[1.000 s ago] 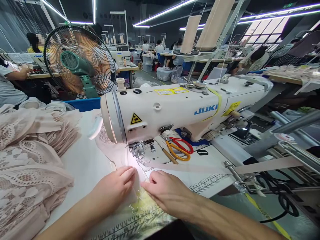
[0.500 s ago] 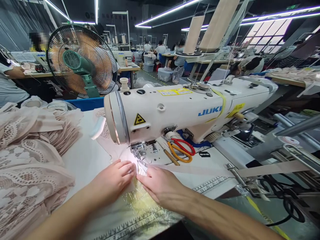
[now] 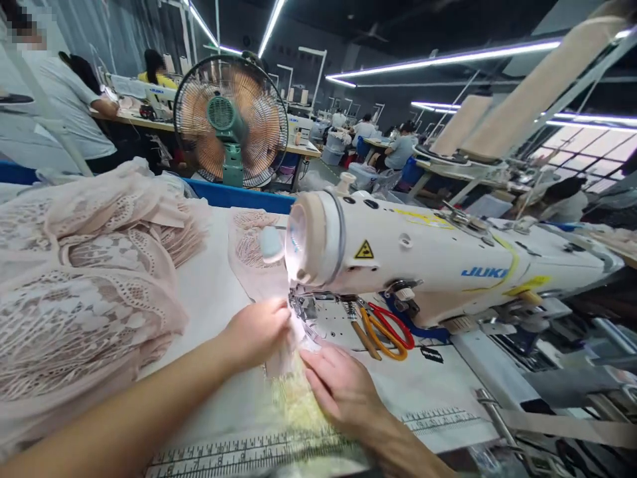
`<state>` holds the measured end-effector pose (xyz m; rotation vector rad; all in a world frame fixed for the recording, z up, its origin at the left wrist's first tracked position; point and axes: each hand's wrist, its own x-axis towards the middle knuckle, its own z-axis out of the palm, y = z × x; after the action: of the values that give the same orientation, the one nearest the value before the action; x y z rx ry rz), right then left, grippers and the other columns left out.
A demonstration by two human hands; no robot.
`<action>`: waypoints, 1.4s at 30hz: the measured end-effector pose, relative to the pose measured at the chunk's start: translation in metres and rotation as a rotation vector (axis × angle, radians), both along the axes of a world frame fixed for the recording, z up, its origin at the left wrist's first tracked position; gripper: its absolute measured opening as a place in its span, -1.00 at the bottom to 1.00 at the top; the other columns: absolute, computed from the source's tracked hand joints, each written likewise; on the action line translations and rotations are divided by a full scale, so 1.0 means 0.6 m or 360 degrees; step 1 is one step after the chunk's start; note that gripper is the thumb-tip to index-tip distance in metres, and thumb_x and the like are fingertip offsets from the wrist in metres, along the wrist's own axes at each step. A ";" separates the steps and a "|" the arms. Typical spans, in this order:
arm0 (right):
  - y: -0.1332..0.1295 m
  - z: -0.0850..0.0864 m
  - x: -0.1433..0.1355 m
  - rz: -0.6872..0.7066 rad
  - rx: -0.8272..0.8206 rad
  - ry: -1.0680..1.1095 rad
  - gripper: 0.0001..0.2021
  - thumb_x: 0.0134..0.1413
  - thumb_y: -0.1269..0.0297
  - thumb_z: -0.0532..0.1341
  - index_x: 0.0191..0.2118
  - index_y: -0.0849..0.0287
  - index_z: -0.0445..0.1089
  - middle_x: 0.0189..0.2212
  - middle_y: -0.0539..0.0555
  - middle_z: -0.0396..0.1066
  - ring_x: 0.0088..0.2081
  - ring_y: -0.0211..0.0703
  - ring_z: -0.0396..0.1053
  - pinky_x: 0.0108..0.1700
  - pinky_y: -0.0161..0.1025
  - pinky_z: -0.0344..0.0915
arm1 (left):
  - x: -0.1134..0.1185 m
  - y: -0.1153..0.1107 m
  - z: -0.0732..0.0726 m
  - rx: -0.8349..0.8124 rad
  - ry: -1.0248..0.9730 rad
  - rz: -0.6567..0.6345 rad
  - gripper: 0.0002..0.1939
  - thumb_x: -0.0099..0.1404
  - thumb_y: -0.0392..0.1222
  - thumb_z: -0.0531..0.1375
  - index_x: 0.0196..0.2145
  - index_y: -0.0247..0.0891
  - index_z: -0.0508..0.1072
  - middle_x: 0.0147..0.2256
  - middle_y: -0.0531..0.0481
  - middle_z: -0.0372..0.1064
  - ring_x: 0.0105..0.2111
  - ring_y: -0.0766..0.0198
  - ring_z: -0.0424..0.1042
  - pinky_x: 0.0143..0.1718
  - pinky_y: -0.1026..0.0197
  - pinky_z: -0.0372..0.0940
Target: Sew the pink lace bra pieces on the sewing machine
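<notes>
A white JUKI sewing machine (image 3: 428, 255) stands in front of me, its lamp lighting the needle area. My left hand (image 3: 261, 332) is closed just left of the presser foot (image 3: 304, 307), gripping the edge of a pale pink fabric piece (image 3: 292, 348). Right of that, my right hand (image 3: 343, 378) pinches the same fabric near the foot, thumb and fingers together. Behind the needle lies a pink lace part (image 3: 251, 249) on the white table. Below my hands is a yellow patch (image 3: 301, 398) under shiny clear film. The fingertips are partly hidden.
Lace pieces (image 3: 94, 265) are heaped at left. Red-handled scissors (image 3: 398, 325), an orange-handled pair (image 3: 381, 338) and a black blade (image 3: 431, 355) lie by the machine bed. A printed ruler (image 3: 239, 451) runs along the front edge. A fan (image 3: 231, 119) and co-workers are beyond.
The view has swung left, so the machine sits farther right. My left hand's fingers have curled from lying extended into a closed grip. More of the lace behind the needle shows.
</notes>
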<state>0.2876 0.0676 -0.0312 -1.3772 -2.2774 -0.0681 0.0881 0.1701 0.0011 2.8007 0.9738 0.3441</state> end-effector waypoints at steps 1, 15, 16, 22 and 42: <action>0.001 0.000 0.000 0.0002 0.0009 -0.0014 -0.70 0.28 0.36 0.02 -0.07 0.21 0.48 -0.46 0.09 0.40 -0.39 -0.11 0.33 -0.28 -0.22 0.26 | 0.002 0.004 -0.001 0.0007 0.0011 0.0111 -0.75 0.37 -0.20 0.06 -0.09 -0.33 0.44 0.02 -0.23 0.40 -0.08 0.03 0.46 -0.11 0.04 0.41; 0.004 0.000 -0.007 -0.0029 0.0102 -0.0055 -0.74 0.26 0.37 0.03 -0.15 0.21 0.47 -0.52 0.03 0.33 -0.47 -0.20 0.28 -0.43 -0.29 0.18 | -0.010 0.023 -0.016 -0.0119 0.0285 0.0287 -0.27 0.35 0.19 0.09 0.28 -0.39 0.22 0.35 -0.39 -0.01 0.35 -0.19 -0.03 0.30 -0.34 -0.12; 0.004 0.000 -0.007 -0.0018 0.0119 -0.0056 -0.75 0.26 0.37 0.04 -0.15 0.21 0.47 -0.53 0.03 0.32 -0.48 -0.20 0.27 -0.44 -0.29 0.18 | -0.010 0.024 -0.018 -0.0117 0.0282 0.0289 -0.27 0.35 0.19 0.09 0.28 -0.39 0.22 0.34 -0.39 -0.01 0.35 -0.19 -0.03 0.31 -0.34 -0.12; 0.003 -0.003 -0.004 -0.0003 0.0116 -0.0074 -0.74 0.27 0.37 0.04 -0.13 0.24 0.47 -0.53 0.04 0.32 -0.47 -0.18 0.29 -0.43 -0.27 0.20 | -0.010 0.023 -0.019 -0.0119 0.0267 0.0285 -0.26 0.34 0.20 0.09 0.27 -0.41 0.23 0.34 -0.39 0.00 0.35 -0.18 -0.03 0.30 -0.34 -0.11; 0.005 -0.015 -0.001 -0.0017 0.0077 -0.0064 -0.74 0.26 0.36 0.05 -0.09 0.24 0.45 -0.52 0.04 0.35 -0.46 -0.18 0.33 -0.44 -0.28 0.24 | -0.023 0.029 -0.019 -0.0251 0.0224 0.0266 -0.19 0.26 0.28 0.13 0.30 -0.29 0.22 0.37 -0.31 -0.06 0.37 -0.24 -0.17 0.29 -0.42 -0.28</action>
<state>0.2870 0.0705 -0.0404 -1.3753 -2.2860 -0.1551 0.0742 0.1874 -0.0104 2.6373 1.2125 0.0851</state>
